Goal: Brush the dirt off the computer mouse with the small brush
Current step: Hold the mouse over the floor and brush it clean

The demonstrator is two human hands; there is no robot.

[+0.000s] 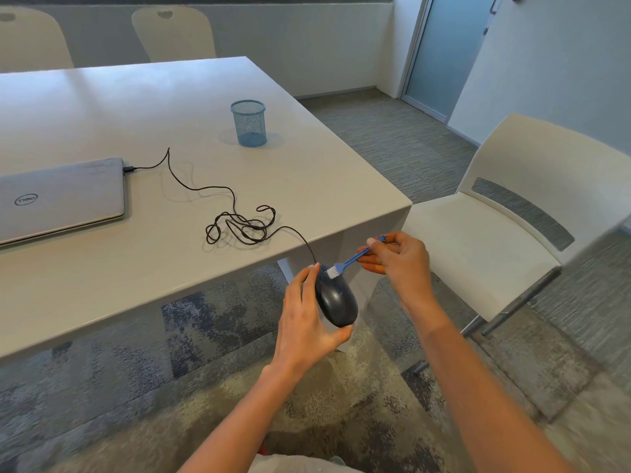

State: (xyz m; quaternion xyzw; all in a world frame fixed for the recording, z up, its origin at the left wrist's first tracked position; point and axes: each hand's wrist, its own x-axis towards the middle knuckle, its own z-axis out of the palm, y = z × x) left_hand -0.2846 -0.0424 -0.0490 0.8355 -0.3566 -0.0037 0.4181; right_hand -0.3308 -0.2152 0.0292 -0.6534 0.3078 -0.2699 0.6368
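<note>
Evidently mid-brushing: L hand (304, 322) held the computer mouse (336, 302), fingers curled round it; R hand (399, 257) pinched the small brush (355, 257), bristles at mouse's front. Next prob. needs short, light strokes.

I saw soft, even light, with a pale sheen on the table (102, 107). Frame edges bowed; the carpet (102, 387) blurred.

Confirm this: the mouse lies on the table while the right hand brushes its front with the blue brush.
Wrong: the head view shows the left hand holding the mouse in the air, past the table edge. The right hand does brush its front with the blue brush.
</note>
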